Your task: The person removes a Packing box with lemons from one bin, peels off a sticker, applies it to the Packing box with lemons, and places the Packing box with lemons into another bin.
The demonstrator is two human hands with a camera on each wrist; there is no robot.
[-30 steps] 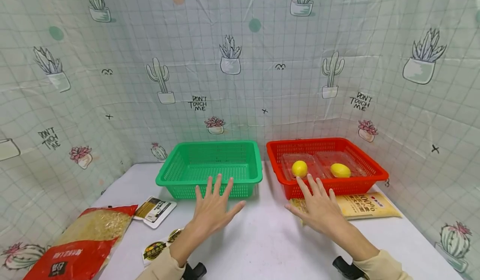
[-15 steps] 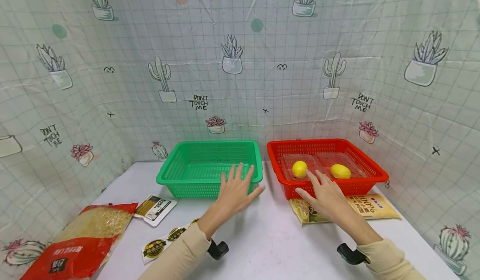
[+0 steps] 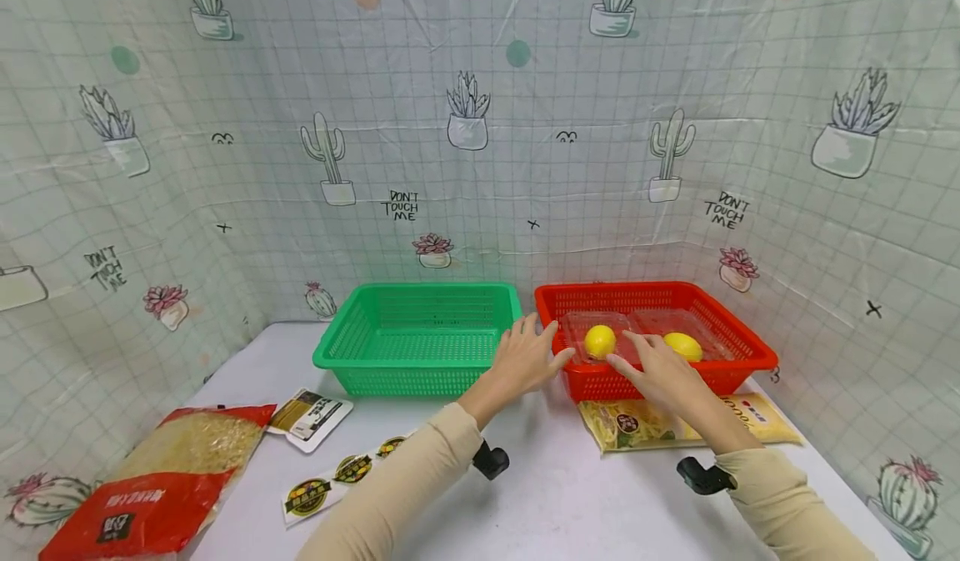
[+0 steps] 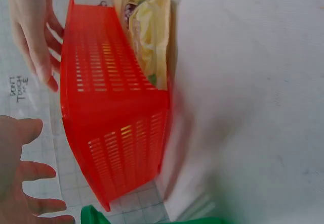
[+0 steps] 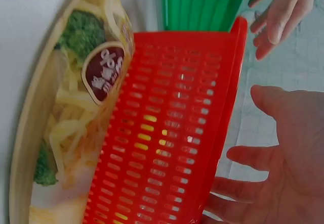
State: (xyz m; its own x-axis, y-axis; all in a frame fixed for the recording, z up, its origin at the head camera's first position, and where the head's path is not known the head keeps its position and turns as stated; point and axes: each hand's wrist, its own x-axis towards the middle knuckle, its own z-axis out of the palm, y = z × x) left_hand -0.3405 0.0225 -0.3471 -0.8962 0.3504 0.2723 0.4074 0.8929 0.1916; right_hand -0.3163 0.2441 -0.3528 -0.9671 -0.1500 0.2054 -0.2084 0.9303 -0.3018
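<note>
Both my hands are at the red basket (image 3: 622, 297), bare and with nothing held. My left hand (image 3: 525, 359) hovers by the basket's left corner, fingers spread. Over the front rim is my right hand (image 3: 666, 371), its fingers pointing toward a yellow lemon (image 3: 600, 342). A second lemon (image 3: 683, 346) lies on the right, partly behind that hand. Under the lemons are clear plastic trays (image 3: 660, 319). The right wrist view has the right fingers (image 5: 248, 157) extended beside the basket's rim; the left wrist view also has the left fingers (image 4: 38, 171) apart and relaxed.
A green basket (image 3: 420, 294) stands left of the red one. A yellow pasta bag (image 3: 645, 428) lies before the red basket. At left are a red bag of yellowish food (image 3: 161, 478), a flat pouch (image 3: 310, 419) and a strip of round stickers (image 3: 330, 482).
My left hand has moved right and forward, from before the green basket to the red basket's left corner. My right hand has shifted slightly right and forward over the red rim.
</note>
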